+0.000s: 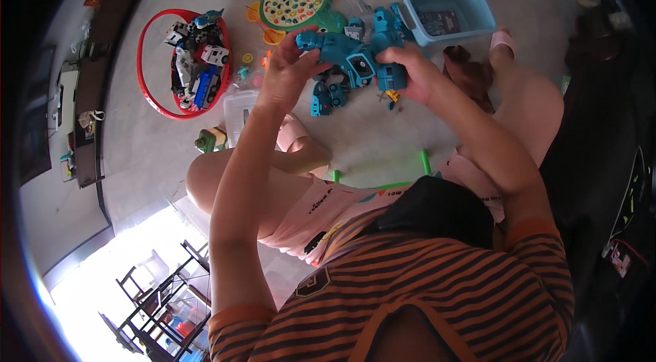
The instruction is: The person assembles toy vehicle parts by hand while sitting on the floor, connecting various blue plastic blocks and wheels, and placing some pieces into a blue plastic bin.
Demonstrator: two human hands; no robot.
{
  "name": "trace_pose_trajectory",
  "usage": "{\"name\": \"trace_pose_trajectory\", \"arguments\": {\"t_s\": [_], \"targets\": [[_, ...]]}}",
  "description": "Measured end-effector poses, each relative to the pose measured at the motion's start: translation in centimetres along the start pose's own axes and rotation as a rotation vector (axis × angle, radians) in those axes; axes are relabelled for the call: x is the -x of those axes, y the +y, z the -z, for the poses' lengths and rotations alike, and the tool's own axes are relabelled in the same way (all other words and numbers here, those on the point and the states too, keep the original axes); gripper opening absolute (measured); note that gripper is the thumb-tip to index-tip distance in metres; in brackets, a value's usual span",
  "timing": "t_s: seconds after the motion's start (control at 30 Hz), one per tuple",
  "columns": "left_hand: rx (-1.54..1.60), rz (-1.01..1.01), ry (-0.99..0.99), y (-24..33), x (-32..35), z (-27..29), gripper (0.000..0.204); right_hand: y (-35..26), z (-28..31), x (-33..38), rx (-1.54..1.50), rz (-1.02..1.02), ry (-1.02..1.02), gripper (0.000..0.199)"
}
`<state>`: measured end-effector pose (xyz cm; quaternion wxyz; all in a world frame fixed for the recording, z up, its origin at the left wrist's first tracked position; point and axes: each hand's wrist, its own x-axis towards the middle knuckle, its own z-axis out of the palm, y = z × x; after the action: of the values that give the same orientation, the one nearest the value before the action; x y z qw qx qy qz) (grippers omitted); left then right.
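Observation:
Between my two hands hangs a teal toy robot with jointed blocky parts and a dark round piece at its middle. My left hand has its thumb and fingers closed on the toy's left end. On the other side my right hand grips the robot's right part, thumb on top. Below the robot, on the floor, lie more teal toy pieces with dark wheels. A small yellow-orange toy piece rests near my right hand. Parts of the robot are hidden behind my fingers.
A red-rimmed basket of toy cars stands left. Behind are a round green fishing-game toy and a light blue tub. A clear plastic box sits by my left leg, a brown object by my right foot.

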<state>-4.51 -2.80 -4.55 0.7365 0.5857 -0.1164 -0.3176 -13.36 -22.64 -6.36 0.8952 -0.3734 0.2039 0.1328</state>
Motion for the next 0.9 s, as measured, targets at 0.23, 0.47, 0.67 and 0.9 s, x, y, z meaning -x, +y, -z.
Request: {"name": "trace_pose_trajectory", "arguments": {"t_s": [0.23,0.47,0.67,0.9], "targets": [[0.287,0.038,0.01,-0.9,0.4,-2.9,0.036,0.4,-1.2,0.8,0.161,0.193,0.024,0.034],[0.22,0.062,0.096,-2.3,-1.4,-0.7,0.034,-0.5,-1.1,-0.1,0.321,0.253,0.129,0.028],[0.214,0.129,-0.045,-2.9,-1.2,-0.6,0.034,-1.0,0.4,-1.4,0.346,0.266,0.29,0.025],[0.258,0.171,-0.046,-2.7,-0.1,-2.5,0.045,0.4,-0.7,-1.1,0.8,0.576,0.29,0.033]]}}
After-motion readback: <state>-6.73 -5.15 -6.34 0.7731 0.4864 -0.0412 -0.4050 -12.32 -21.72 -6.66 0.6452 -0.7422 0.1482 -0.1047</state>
